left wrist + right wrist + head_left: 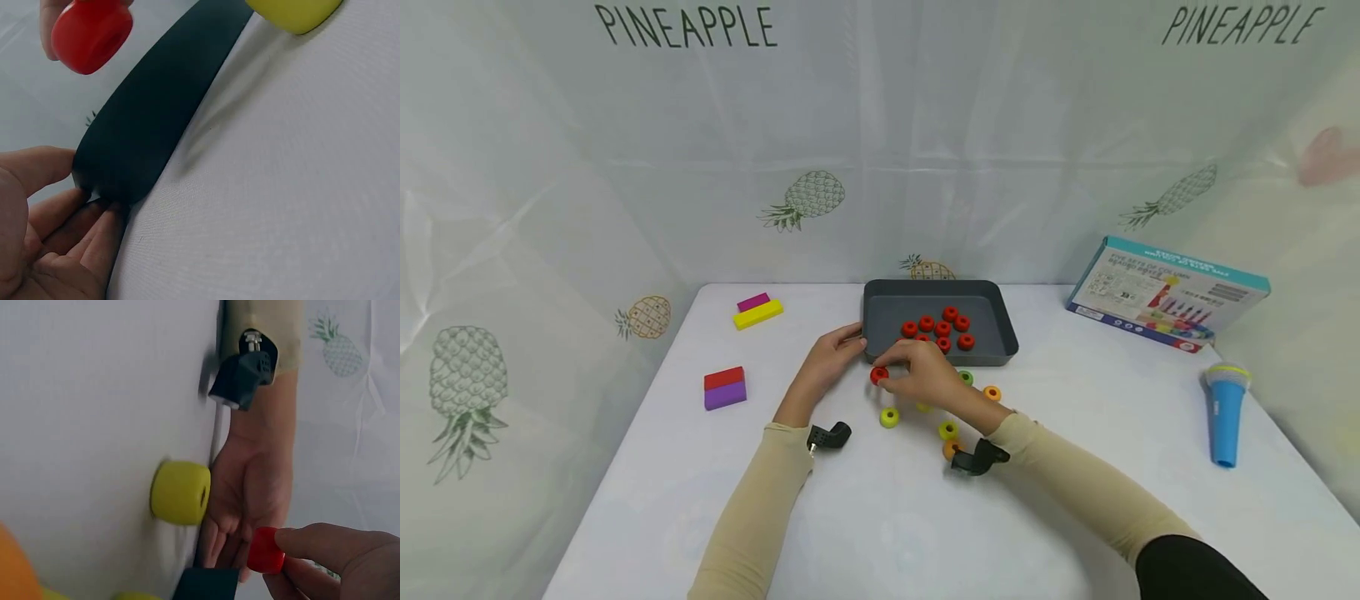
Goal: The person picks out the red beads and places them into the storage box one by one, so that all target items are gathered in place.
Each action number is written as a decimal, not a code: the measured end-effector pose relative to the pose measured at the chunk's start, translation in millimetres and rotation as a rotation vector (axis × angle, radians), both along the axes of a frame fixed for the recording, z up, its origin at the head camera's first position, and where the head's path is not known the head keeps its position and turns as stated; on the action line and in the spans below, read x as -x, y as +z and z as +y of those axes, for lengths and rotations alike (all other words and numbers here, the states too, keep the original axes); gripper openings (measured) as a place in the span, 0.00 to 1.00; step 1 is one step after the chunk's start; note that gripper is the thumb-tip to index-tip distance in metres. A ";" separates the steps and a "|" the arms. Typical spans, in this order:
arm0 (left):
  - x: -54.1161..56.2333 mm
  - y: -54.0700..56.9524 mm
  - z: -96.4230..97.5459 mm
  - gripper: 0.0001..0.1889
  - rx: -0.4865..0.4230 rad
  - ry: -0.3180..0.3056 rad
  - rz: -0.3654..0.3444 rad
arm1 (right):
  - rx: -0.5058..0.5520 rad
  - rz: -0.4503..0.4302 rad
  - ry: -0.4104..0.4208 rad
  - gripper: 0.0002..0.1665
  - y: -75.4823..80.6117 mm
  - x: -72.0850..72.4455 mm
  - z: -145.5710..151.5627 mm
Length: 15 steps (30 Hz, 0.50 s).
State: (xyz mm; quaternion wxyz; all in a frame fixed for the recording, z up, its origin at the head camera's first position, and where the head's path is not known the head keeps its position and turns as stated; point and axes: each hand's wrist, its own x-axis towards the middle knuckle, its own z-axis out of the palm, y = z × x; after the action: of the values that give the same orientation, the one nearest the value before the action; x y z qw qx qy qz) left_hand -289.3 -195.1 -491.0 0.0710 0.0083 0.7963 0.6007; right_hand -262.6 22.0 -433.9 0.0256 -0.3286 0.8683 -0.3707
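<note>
My right hand (931, 377) pinches a red bead (265, 551) between thumb and fingers, just off the front left corner of a dark grey tray (887, 304). At that tray's left side, my left hand (827, 362) grips the corner, its thumb at the rim and its fingers against the wall, as the left wrist view shows. Several red beads (950, 313) lie inside the tray; the right hand hides part of them. In front of it, on the table, are yellow beads (889, 417), a green bead (966, 377) and orange beads (992, 392), some partly behind the right arm.
Left on the white table lie a yellow block (757, 315), a magenta block (753, 302), a red block (723, 378) and a purple block (726, 396). A toy box (1165, 292) leans at the back right, with a blue toy microphone (1227, 417) before it.
</note>
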 end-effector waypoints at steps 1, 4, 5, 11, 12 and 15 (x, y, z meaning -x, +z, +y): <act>0.0 0.5 0.0 0.28 0.003 0.001 0.001 | 0.008 0.005 -0.002 0.14 1.2 2.3 -0.1; -1.0 0.2 0.2 0.28 0.006 0.003 -0.001 | 0.014 0.025 -0.017 0.14 4.6 9.6 -0.5; -1.1 -0.8 0.3 0.27 0.011 0.004 0.000 | 0.013 0.031 -0.022 0.14 5.7 12.1 -0.8; -2.2 -4.2 0.6 0.27 0.024 0.005 0.000 | 0.003 0.081 -0.075 0.15 10.4 31.6 -1.7; -2.0 -3.9 0.5 0.27 0.025 0.004 -0.001 | 0.004 0.090 -0.080 0.15 11.3 35.3 -1.9; -0.3 -3.1 -0.4 0.27 0.027 0.004 0.005 | -0.001 0.100 -0.098 0.16 13.7 45.7 -2.8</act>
State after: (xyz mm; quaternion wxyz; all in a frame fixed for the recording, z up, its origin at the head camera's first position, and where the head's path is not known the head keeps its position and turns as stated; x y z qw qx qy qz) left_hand -289.0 -195.5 -494.1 0.0680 0.0070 0.8045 0.5900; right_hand -308.3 19.2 -420.2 -0.0357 -0.3039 0.8837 -0.3543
